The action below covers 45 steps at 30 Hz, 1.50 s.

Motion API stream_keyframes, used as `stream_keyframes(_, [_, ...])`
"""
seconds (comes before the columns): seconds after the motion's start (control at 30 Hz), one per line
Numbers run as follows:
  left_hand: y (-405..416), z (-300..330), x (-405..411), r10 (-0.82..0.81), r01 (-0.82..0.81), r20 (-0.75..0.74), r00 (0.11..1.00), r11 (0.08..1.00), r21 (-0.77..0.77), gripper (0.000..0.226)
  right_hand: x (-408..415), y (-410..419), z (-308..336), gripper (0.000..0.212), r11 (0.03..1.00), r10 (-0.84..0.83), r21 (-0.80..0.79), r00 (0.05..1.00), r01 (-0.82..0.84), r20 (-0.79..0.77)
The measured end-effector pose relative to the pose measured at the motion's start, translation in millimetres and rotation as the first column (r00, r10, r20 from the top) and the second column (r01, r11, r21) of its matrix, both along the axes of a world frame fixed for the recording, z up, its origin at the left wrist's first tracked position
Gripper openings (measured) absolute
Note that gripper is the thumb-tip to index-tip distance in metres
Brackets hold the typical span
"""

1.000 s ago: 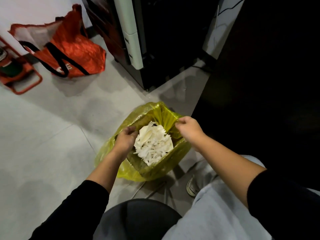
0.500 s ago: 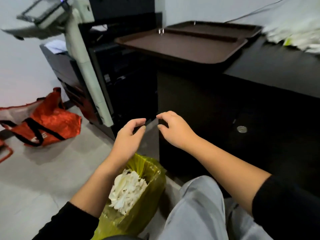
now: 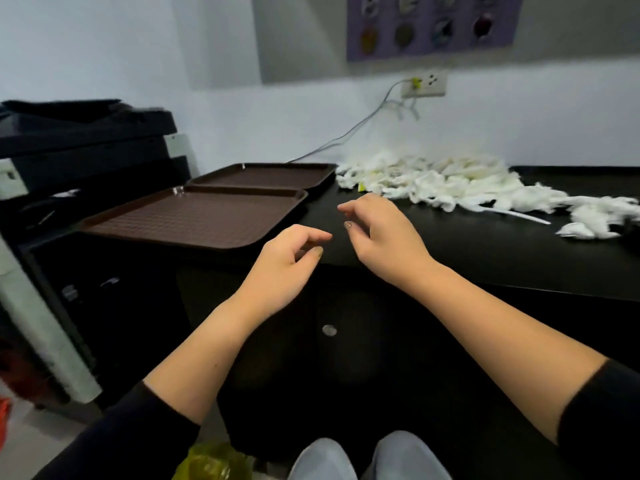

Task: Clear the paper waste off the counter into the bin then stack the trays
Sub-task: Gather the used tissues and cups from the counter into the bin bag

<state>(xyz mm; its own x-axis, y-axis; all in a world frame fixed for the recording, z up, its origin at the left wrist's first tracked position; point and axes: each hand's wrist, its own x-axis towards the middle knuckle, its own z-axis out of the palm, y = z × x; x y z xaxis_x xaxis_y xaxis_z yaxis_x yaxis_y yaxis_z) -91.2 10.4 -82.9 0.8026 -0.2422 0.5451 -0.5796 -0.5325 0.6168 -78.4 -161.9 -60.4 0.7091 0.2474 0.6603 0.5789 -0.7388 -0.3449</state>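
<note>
Far left: a dark office copier [image 3: 79, 140], blurred, standing against the end of the black counter [image 3: 485, 251]. Low at the left frame edge, a sliver of something orange [image 3: 4, 410] on the floor, too blurred to name. Next along, two brown trays lying flat on the counter's left end, side by side and not stacked: near tray [image 3: 194, 216] jutting past the counter's front edge, far tray [image 3: 263, 174] just behind it, touching or nearly touching along the long rims. At the bottom, a corner of the yellow bin bag [image 3: 214, 462] beside grey-trousered knees [image 3: 367, 459]. In the middle, both hands raised in front of the counter edge, holding nothing. Left hand [image 3: 284, 268] loose, fingers lightly curled, thumb and forefinger close together but pinching nothing, just off the near tray's right corner. Right hand [image 3: 381, 237] slightly higher and farther in, over the bare counter top, fingers relaxed and bent, empty, fingertips just short of the paper. Black sleeves pushed up both forearms. Below the hands, the dark cabinet front with a small round metal lock [image 3: 329, 330]. Further right, the paper waste [image 3: 443, 181]: a long heap of white shredded scraps on the counter against the wall, beginning just beside the far tray and trailing toward the right frame edge, with a separate clump [image 3: 585, 230] at the far right. Above the heap, a wall socket [image 3: 424, 84] with a cable hanging down, and a purple poster [image 3: 433, 26] higher up.
</note>
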Motion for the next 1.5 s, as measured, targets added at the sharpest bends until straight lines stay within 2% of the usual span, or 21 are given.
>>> stream_keyframes(0.13, [-58,10,37,-0.128,0.127,0.013,0.992,0.990,0.057,0.026,14,-77,6,0.027,0.981,-0.189,0.049,0.982,0.189,-0.004])
stream_keyframes(0.23, [-101,12,62,-0.197,0.200,-0.033,0.980,0.969,0.144,0.026,21,-133,2,0.029,0.938,-0.342,0.042,0.939,0.344,-0.047])
stream_keyframes(0.33, [-142,11,86,-0.255,0.266,-0.073,0.964,0.922,0.282,0.028,22,-185,-5,0.033,0.858,-0.513,-0.020,0.854,0.513,-0.084])
stream_keyframes(0.47, [-198,10,116,-0.330,0.324,-0.072,0.941,0.824,0.464,0.033,24,-241,-17,0.038,0.703,-0.711,-0.155,0.695,0.695,-0.108])
stream_keyframes(0.6, [-251,11,142,-0.349,0.335,-0.091,0.933,0.745,0.578,0.045,36,-265,-22,0.052,0.608,-0.793,-0.223,0.567,0.762,-0.223])
stream_keyframes(0.7, [-286,9,157,-0.310,0.303,-0.100,0.945,0.721,0.623,0.052,50,-273,-26,0.058,0.611,-0.779,-0.258,0.513,0.748,-0.360])
stream_keyframes(0.8, [-309,4,166,-0.252,0.271,-0.124,0.960,0.720,0.638,0.053,56,-278,-26,0.045,0.605,-0.774,-0.299,0.457,0.738,-0.438])
stream_keyframes(0.97, [-314,0,177,-0.232,0.266,-0.135,0.963,0.764,0.588,0.045,59,-277,-28,0.026,0.686,-0.719,-0.239,0.588,0.687,-0.371])
stream_keyframes(1.1, [-303,-2,176,-0.322,0.329,-0.102,0.941,0.806,0.492,0.027,53,-272,-25,0.032,0.703,-0.705,-0.213,0.627,0.678,-0.333])
stream_keyframes(1.23, [-279,1,168,-0.369,0.343,-0.042,0.928,0.807,0.481,0.020,47,-266,-20,0.036,0.713,-0.695,-0.201,0.639,0.672,-0.329])
stream_keyframes(1.37, [-241,12,153,-0.352,0.318,0.042,0.935,0.885,0.340,0.016,42,-244,-15,0.046,0.756,-0.627,-0.035,0.708,0.653,-0.325])
stream_keyframes(1.5, [-191,25,135,-0.251,0.251,-0.013,0.968,0.960,0.127,0.017,34,-192,-8,0.049,0.822,-0.507,0.084,0.792,0.563,-0.340])
